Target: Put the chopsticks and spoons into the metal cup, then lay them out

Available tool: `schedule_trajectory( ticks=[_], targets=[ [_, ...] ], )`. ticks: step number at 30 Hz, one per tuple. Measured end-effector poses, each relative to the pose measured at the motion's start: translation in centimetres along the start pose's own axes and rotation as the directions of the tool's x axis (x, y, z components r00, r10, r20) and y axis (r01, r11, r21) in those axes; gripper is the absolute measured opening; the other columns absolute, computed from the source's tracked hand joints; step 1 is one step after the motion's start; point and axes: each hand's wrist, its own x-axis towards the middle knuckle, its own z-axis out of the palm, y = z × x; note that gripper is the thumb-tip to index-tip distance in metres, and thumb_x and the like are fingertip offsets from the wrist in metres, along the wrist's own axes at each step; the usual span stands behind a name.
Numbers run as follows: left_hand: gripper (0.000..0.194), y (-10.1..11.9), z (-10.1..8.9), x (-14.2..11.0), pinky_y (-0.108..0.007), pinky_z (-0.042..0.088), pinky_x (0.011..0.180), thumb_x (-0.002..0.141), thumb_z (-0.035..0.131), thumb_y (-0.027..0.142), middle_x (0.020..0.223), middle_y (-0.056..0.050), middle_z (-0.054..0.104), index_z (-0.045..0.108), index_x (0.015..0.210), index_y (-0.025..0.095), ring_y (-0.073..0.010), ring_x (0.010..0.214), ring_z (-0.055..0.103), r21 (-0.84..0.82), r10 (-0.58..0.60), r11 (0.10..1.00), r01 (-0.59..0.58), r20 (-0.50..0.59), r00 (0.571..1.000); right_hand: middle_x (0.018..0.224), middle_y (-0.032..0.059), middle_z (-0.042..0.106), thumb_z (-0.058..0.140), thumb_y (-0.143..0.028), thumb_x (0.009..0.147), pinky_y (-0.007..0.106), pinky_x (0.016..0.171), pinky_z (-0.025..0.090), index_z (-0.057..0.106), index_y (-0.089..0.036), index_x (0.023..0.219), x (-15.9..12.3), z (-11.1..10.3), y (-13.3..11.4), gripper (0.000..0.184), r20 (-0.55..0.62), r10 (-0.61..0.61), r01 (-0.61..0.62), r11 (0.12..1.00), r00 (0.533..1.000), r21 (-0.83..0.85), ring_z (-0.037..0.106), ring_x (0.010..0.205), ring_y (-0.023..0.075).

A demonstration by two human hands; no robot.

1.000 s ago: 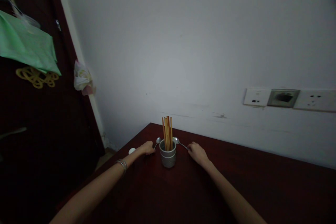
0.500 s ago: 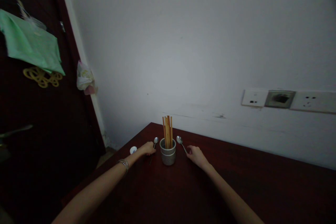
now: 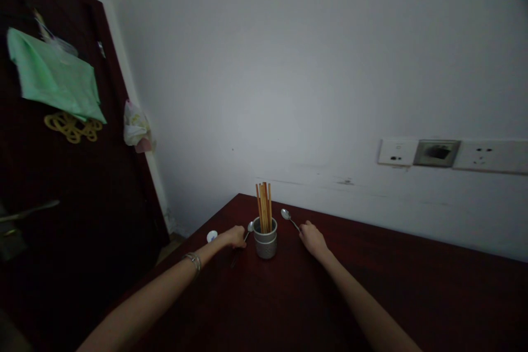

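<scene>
A grey ribbed cup (image 3: 266, 247) stands on the dark red table, with several wooden chopsticks (image 3: 264, 206) upright in it. Just left of the cup, my left hand (image 3: 235, 236) is closed on the handle of a metal spoon (image 3: 250, 226), whose bowl points away from me beside the cup's rim. Thin dark lines below that hand are too dim to make out. To the right of the cup, my right hand (image 3: 312, 239) pinches the handle end of a second metal spoon (image 3: 286, 214). Its bowl points to the far left, apart from the cup.
A small white round dish (image 3: 212, 236) lies left of my left wrist, near the table's left edge. The table (image 3: 391, 286) meets a white wall with sockets (image 3: 398, 151) at the right. A dark door (image 3: 82, 192) with a green cloth (image 3: 58, 71) stands at the left.
The spoon in my left hand has shifted right and towards me, its bowl now nearer the cup. My right hand and its spoon have moved slightly right and away from me.
</scene>
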Motion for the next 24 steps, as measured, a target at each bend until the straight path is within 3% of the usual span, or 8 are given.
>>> schedule_trajectory(
  ticks=[5,10,14,17,20,22,24],
  targets=[
    [0.016,0.4,0.3,-1.0,-0.024,0.042,0.044,0.057,0.05,0.017,0.04,0.0,0.047,0.046,0.042,0.015,-0.0113,0.039,0.046,-0.031,-0.001,0.999,0.004,0.087,0.996,0.096,0.0099,0.057,0.039,-0.021,0.081,0.023,0.068,0.041,0.061,-0.016,0.093,0.7,0.4,0.7,0.025,-0.008,0.029,-0.028,0.995,1.0,0.099,0.057,0.086,0.0172],
    [0.019,0.4,0.7,-1.2,-0.024,0.041,0.043,0.059,0.05,0.017,0.041,-0.001,0.048,0.047,0.041,0.014,-0.0105,0.038,0.045,-0.051,0.007,0.999,0.001,0.144,0.989,0.099,0.0104,0.06,0.043,-0.019,0.076,0.024,0.081,0.04,0.062,-0.013,0.1,1.2,0.2,1.7,0.031,-0.087,0.045,-0.017,0.954,0.995,0.298,0.057,0.091,0.0172],
    [0.022,-0.2,-1.4,-1.3,-0.025,0.039,0.041,0.062,0.049,0.021,0.042,-0.004,0.051,0.051,0.041,0.013,-0.0124,0.037,0.047,-0.058,-0.014,0.998,0.024,0.175,0.985,0.101,0.0115,0.062,0.044,-0.017,0.072,0.026,0.086,0.04,0.063,-0.01,0.099,1.3,-1.0,1.6,0.033,-0.193,0.067,0.018,0.912,0.979,0.409,0.057,0.094,0.0187],
    [0.022,-0.1,-5.1,-1.6,-0.023,0.037,0.04,0.065,0.046,0.022,0.045,-0.004,0.053,0.054,0.047,0.012,-0.0119,0.038,0.047,-0.163,0.011,0.987,-0.014,-0.02,1.0,0.095,0.0102,0.065,0.045,-0.018,0.07,0.028,0.082,0.043,0.065,-0.011,0.094,1.4,-2.6,0.4,0.032,-0.247,0.12,0.034,0.84,0.962,0.541,0.06,0.087,0.0189],
    [0.019,0.9,-8.6,-2.1,-0.02,0.036,0.04,0.067,0.047,0.023,0.053,-0.004,0.057,0.06,0.063,0.01,-0.0097,0.042,0.047,-0.357,0.006,0.926,-0.123,-0.312,0.95,0.087,0.0089,0.068,0.047,-0.021,0.069,0.029,0.077,0.047,0.066,-0.012,0.088,1.7,-3.7,-1.4,0.029,-0.232,0.146,0.064,0.703,0.962,0.708,0.062,0.08,0.0191],
    [0.023,1.9,-9.7,-2.0,-0.018,0.037,0.044,0.065,0.052,0.023,0.066,-0.004,0.062,0.061,0.082,0.011,-0.0098,0.051,0.052,-0.509,0.038,0.823,-0.25,-0.39,0.92,0.086,0.0092,0.068,0.05,-0.023,0.067,0.03,0.073,0.048,0.065,-0.012,0.088,1.8,-3.8,-2.7,0.028,-0.196,0.121,0.091,0.579,0.973,0.81,0.063,0.079,0.0194],
    [0.034,2.8,-9.7,-1.6,-0.017,0.039,0.05,0.064,0.057,0.025,0.08,-0.005,0.064,0.058,0.096,0.012,-0.0109,0.064,0.055,-0.623,0.123,0.688,-0.373,-0.406,0.905,0.089,0.01,0.067,0.052,-0.024,0.066,0.031,0.07,0.05,0.064,-0.012,0.091,1.7,-3.5,-3.8,0.03,-0.158,0.099,0.095,0.462,0.982,0.882,0.063,0.081,0.02]
  ],
)
